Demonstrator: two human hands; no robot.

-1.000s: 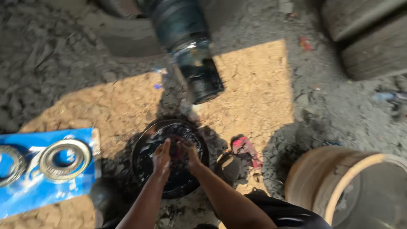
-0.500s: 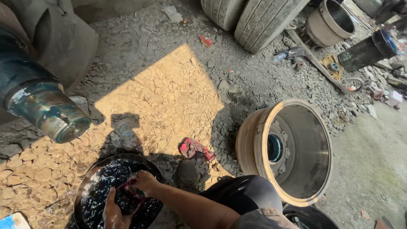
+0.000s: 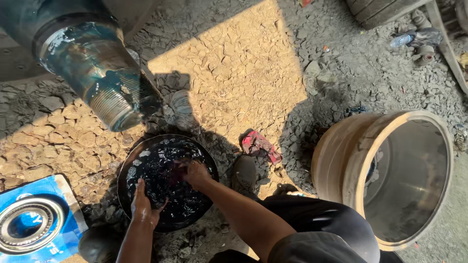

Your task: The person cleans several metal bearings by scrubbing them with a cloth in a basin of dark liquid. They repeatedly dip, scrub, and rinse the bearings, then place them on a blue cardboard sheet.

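- Head view: left hand (image 3: 143, 207) flat on the near rim of the round grease pan (image 3: 166, 181), fingers spread, gripping nothing.
- Right hand (image 3: 196, 174) sunk in dark grease (grip: cannot tell).
- Bearing (image 3: 30, 230) left of the fingers, ungreased; axle spindle (image 3: 100, 78) beyond, coated.

pan (image 3: 146, 160) centre | axle (image 3: 97, 78) behind | bearing (image 3: 29, 225) left | drum (image 3: 351, 160) right

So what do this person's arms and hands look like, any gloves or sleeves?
No gloves and no sleeves in view: both forearms are bare down to the hands. The left hand and right hand are smeared with dark grease, most of it on the fingers. No watch, ring or band shows. Below the arms, the person wears dark trousers.
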